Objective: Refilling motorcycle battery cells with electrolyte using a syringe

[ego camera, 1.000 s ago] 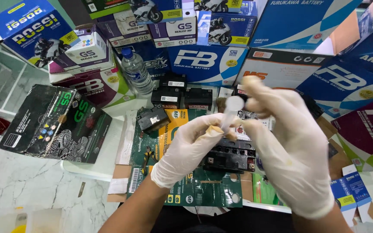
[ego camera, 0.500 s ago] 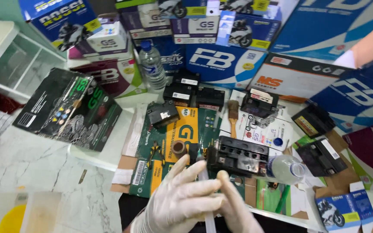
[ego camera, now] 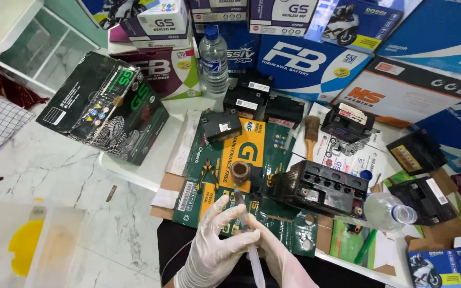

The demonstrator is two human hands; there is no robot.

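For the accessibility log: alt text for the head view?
Two white-gloved hands, left hand and right hand, hold a clear syringe above a flattened green carton, with an open black battery to the right.

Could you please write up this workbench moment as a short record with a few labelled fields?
Setting: cluttered table covered with flattened green cardboard packaging, ringed by stacked battery boxes.
Left hand: white-gloved, fingers wrapped around a clear plastic syringe.
Right hand: white-gloved, supporting the syringe from below.
Just beyond the syringe tip: brown tape roll.
Centre right: open-topped black battery, with a clear plastic bottle lying on its side beside it.
Further back: upright blue-capped clear water bottle, wooden-handled brush.
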